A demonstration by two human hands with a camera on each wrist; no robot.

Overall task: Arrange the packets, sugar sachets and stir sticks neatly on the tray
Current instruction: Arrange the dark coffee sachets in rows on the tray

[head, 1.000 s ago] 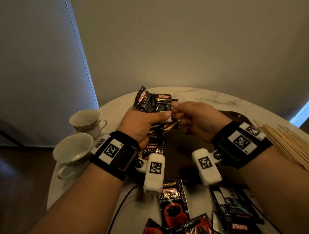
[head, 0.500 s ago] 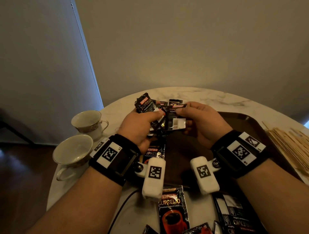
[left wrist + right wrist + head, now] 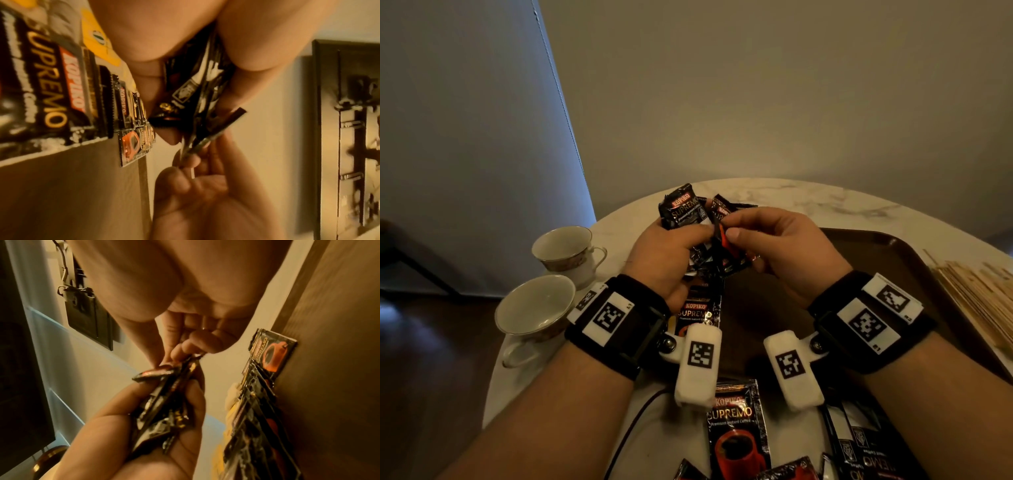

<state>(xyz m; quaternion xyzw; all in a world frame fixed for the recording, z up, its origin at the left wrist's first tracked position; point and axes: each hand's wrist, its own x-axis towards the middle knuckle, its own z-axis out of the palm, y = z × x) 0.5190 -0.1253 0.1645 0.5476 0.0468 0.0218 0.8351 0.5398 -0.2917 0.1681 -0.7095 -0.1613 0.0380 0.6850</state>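
Both hands are raised at frame centre in the head view, above the left end of the dark brown rectangular tray (image 3: 914,260).

The left hand (image 3: 664,253) has its fingers curled round a fanned bundle of black foil coffee packets (image 3: 681,209). The printed tops stick out past the fingers toward the upper part of the frame. In the left wrist view the bundle's edges run down and right from the palm.

The right hand (image 3: 787,246) pinches one black packet with a red cup print (image 3: 726,246) between thumb and forefinger. The pinch is narrow and the remaining fingers are tucked. This packet sits edge-on and touches the right side of the bundle.

Key relation: the pinched packet's long axis is roughly upright in the frame, near parallel to the bundle. The right hand is the nearer one to the bare tray floor, which lies lower right of the pinch.

Judgement: the step is squaring or pulling one packet from the bundle. Set-down would go right and down.

One packet (image 3: 697,313) already lies on the tray's left end under the left wrist. More loose packets (image 3: 736,428) lie on the white marbled round desk (image 3: 808,198) at bottom centre. The pale wooden stir sticks (image 3: 983,291) lie at the right edge, off the tray. Sugar sachets: yellow items show only in the wrist views, and I cannot tell what they are.
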